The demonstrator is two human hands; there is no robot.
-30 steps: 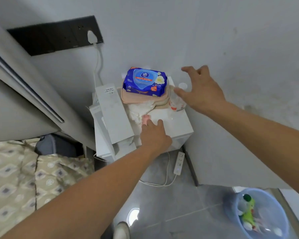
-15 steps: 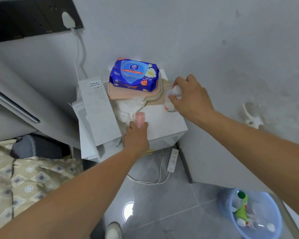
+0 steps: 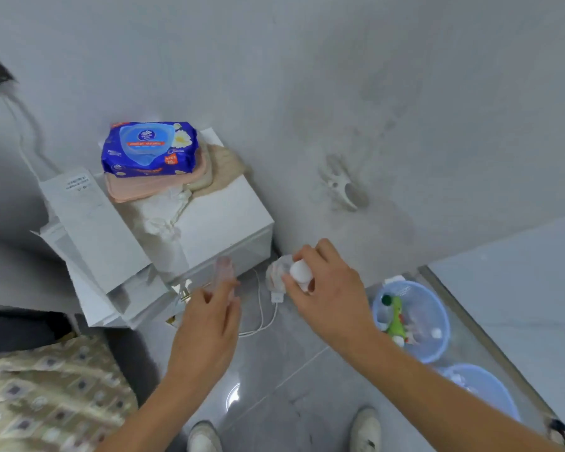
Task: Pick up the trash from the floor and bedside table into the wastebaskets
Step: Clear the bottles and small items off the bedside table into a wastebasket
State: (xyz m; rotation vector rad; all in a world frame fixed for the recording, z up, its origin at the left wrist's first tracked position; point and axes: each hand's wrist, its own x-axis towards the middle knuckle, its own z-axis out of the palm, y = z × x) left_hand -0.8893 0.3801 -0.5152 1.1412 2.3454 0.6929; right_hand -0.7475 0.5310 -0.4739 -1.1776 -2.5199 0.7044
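Near field: the left hand (image 3: 209,318) is closed around a small pinkish tube-like item (image 3: 225,272), blurred and not identifiable; the right hand (image 3: 327,288) grips a crumpled clear bottle with a white cap (image 3: 291,272). Both hands are off the bedside table (image 3: 229,210) and above the floor, neither yet over a bin. To the right, the nearer blue wastebasket (image 3: 490,393) shows little content, while the farther blue wastebasket (image 3: 437,350) already holds a green bottle (image 3: 396,316) and small pieces. Far field: crumpled white tissue (image 3: 163,213) remains on the table beside a wipes pack (image 3: 149,148) and a white box (image 3: 92,220). Judged status: partly done; two items in transit, the tissue outstanding.
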